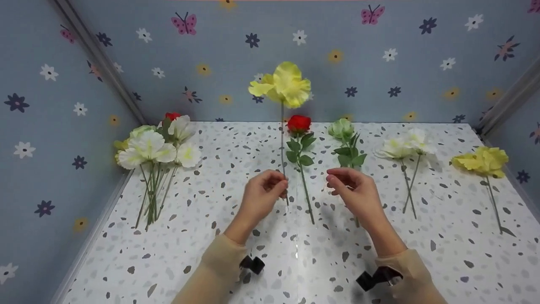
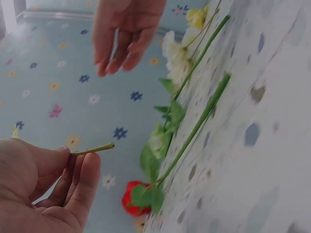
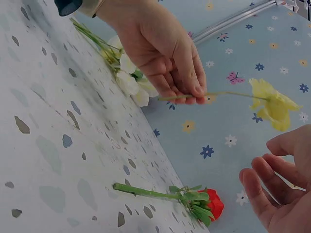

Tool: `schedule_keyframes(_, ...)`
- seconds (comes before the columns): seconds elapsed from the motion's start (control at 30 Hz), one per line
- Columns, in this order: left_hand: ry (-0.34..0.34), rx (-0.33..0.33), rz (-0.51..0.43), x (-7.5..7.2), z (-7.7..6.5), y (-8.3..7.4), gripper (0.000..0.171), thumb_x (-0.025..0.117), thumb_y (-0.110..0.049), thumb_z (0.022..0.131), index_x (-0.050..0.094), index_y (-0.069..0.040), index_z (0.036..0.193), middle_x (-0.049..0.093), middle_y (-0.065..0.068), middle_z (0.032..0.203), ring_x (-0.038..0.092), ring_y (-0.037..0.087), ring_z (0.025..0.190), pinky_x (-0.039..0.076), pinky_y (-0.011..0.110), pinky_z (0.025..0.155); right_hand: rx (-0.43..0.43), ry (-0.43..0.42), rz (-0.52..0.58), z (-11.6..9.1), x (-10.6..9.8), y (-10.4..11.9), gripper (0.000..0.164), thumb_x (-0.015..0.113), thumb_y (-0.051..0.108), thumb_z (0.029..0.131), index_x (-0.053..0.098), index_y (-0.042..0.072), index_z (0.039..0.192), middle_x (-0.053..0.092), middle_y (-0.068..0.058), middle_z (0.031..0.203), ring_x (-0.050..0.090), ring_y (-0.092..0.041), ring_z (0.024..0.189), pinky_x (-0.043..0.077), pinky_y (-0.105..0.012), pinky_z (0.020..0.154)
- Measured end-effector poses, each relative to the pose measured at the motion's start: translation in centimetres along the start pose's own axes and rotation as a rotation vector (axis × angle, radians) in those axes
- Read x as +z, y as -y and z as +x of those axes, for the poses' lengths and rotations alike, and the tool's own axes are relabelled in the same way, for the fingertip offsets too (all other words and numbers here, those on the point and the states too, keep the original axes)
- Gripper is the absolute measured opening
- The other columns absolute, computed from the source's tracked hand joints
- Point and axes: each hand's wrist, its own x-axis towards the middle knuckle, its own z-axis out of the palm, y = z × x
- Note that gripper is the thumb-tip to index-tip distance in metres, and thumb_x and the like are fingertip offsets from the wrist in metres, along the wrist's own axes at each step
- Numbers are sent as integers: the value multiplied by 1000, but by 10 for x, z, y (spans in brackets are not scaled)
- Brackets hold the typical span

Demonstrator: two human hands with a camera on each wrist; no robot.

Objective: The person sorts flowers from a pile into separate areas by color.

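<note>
My left hand [image 1: 262, 194] pinches the thin stem of a yellow flower [image 1: 289, 84] between thumb and fingers, low down near the cut end. The bloom stands upright above the table, and in the right wrist view the yellow flower [image 3: 273, 104] points away from the left hand [image 3: 167, 58]. My right hand [image 1: 356, 190] hovers with bent, relaxed fingers and nothing in them, in front of a pale green flower [image 1: 342, 128] whose stem it partly covers. Between the hands a red rose [image 1: 299, 123] with green leaves lies on the table.
A bunch of white, red, green and yellow flowers [image 1: 147, 150] lies at the left. Two white flowers [image 1: 417, 142] with crossed stems and another yellow flower [image 1: 481, 161] lie at the right. Patterned walls [image 1: 278, 25] enclose the speckled table [image 1: 202, 236] at the back and sides.
</note>
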Motion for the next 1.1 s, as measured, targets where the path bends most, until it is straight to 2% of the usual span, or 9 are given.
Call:
schedule_keyframes(0.17,115,20,38,34,-15,4,6,71,-9,94,71,-7,100,70,4,88,69,19,75,61,33,69,-32,61,12,-4,12,5,33,74,31,93,73,8,117,72,-11,107,68,-24,91,60,-34,74)
schedule_keyframes(0.3,151,65,131,46,-22,5,4,72,-14,95,71,-11,98,71,-2,85,68,12,72,59,29,67,-48,96,-51,-7,19,7,32,74,32,94,74,11,117,73,-2,107,67,-21,92,58,-30,72)
schedule_keyframes(0.43,176,101,172,51,-24,4,5,72,-14,95,71,-10,97,71,-4,85,67,8,72,58,27,67,-49,66,-96,-9,21,8,23,73,24,94,74,13,114,74,-2,104,67,-20,90,57,-27,70)
schedule_keyframes(0.57,203,116,175,53,-25,4,4,72,-12,94,71,-9,96,71,-3,85,67,9,73,59,26,68,-35,49,-81,-11,23,15,21,72,12,95,73,3,113,74,-9,102,68,-29,88,57,-28,70)
schedule_keyframes(0.67,219,101,169,54,-26,3,6,74,-9,92,71,-9,97,71,-2,87,68,9,76,59,26,70,-24,51,-47,-12,22,19,19,70,7,95,72,-2,112,73,-13,99,68,-34,88,57,-28,69)
schedule_keyframes(0.87,286,60,181,56,-28,2,11,74,-6,90,71,-9,100,72,-1,91,69,10,81,59,27,74,-7,45,69,-8,14,11,18,72,13,94,72,2,109,71,-14,101,71,-28,85,60,-31,75)
schedule_keyframes(1.0,322,68,211,57,-29,2,12,71,-6,92,73,-6,103,74,-2,93,69,8,82,59,25,74,-21,40,118,-5,8,8,22,74,17,93,73,3,109,70,-17,102,70,-29,86,61,-38,79)
schedule_keyframes(1.1,326,80,219,57,-28,3,13,71,-6,93,73,-4,105,74,-4,93,69,6,82,59,24,73,-12,70,126,-6,5,12,23,74,16,94,72,2,112,69,-22,104,70,-30,87,61,-39,80)
